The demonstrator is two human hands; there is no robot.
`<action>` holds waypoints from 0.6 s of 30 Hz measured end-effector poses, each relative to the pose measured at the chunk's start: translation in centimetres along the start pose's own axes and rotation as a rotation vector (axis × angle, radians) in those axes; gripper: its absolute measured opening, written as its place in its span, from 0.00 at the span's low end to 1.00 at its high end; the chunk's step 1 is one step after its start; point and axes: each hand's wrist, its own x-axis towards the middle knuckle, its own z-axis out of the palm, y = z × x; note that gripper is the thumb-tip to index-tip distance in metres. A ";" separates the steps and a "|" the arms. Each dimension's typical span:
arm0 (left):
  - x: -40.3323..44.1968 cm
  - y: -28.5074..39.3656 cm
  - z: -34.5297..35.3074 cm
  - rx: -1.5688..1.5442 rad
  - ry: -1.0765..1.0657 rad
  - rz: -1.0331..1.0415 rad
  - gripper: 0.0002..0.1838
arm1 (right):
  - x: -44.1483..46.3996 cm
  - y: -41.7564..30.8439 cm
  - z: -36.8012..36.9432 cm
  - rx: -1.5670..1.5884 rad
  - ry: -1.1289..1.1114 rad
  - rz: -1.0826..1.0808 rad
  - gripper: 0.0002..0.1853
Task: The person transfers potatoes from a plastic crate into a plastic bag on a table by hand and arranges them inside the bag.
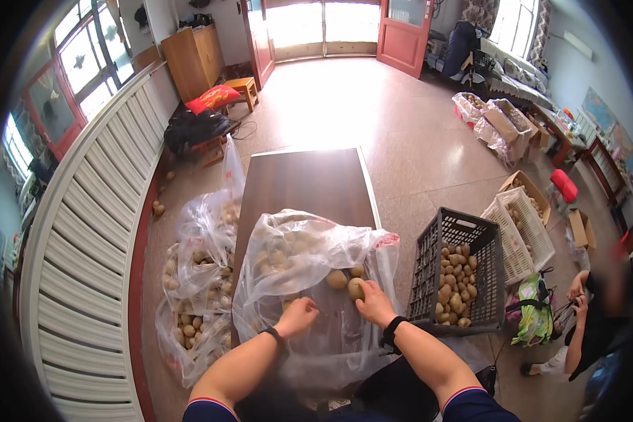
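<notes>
white radiator [91, 224] at left; red doors [402, 48] open

Head view — forward and down, table [306, 184] near.

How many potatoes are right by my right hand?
3: one potato touching the right hand, another left of it, a third just beyond. The plastic bag may hide more.

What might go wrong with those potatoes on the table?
The potato touching the right hand looks round, so it might slip from the fingers and roll off the table. The see-through plastic bag looks thin and floppy, so it might tear if tugged, or slump and let potatoes tumble out.
</notes>
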 end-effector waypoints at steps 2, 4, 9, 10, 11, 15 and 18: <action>0.8 -1.9 0.8 0.036 0.060 -0.010 0.20 | -0.9 -1.2 -0.1 0.102 -0.107 -0.009 0.28; 0.1 -1.4 1.9 0.130 0.127 0.051 0.23 | -1.6 -0.9 1.3 0.131 -0.140 -0.087 0.27; -1.2 1.8 3.9 0.312 0.111 0.136 0.30 | -3.7 -1.1 3.8 0.343 -0.304 -0.260 0.24; -1.4 2.2 4.0 0.413 0.082 0.120 0.30 | -4.2 -1.0 3.8 0.286 -0.363 -0.254 0.24; -1.5 2.6 4.1 0.514 0.048 0.109 0.31 | -4.4 -0.8 3.8 0.226 -0.414 -0.243 0.24; -2.0 3.4 4.7 0.606 0.036 0.057 0.30 | -4.9 -1.0 2.4 0.224 -0.305 -0.207 0.23; -1.7 3.6 5.0 0.655 0.021 0.046 0.28 | -4.5 -0.6 1.7 0.264 -0.298 -0.123 0.22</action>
